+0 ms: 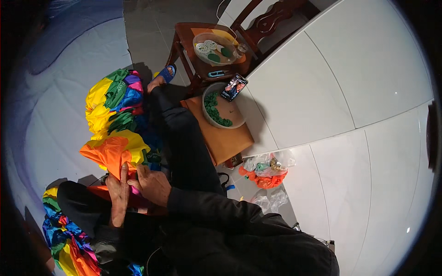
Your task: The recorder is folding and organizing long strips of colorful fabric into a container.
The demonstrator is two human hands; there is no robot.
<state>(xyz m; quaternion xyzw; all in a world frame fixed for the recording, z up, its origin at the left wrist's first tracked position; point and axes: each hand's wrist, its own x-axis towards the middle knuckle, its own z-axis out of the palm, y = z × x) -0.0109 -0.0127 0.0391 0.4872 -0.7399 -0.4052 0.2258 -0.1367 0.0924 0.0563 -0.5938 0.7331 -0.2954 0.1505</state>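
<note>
A white tiled floor (350, 78) spreads bare to my right; a pale sheet (60, 106) lies to my left, its edge running by a heap of rainbow fabric (115, 101); the orange and yellow fold of cloth (113, 149) sits on my lap, its hem under my fingers; my left hand (119, 193) pinches it, my right hand (152, 184) grips it beside; a round tray of green pieces (221, 108) rests on a brown board (228, 138), a phone (234, 86) on its rim.

Multicoloured nylon fabric pile (115, 106) left of my outstretched leg; round grey bowl (224, 106) on brown board (228, 138) to its right — dark wooden chair (207, 50) behind.
</note>
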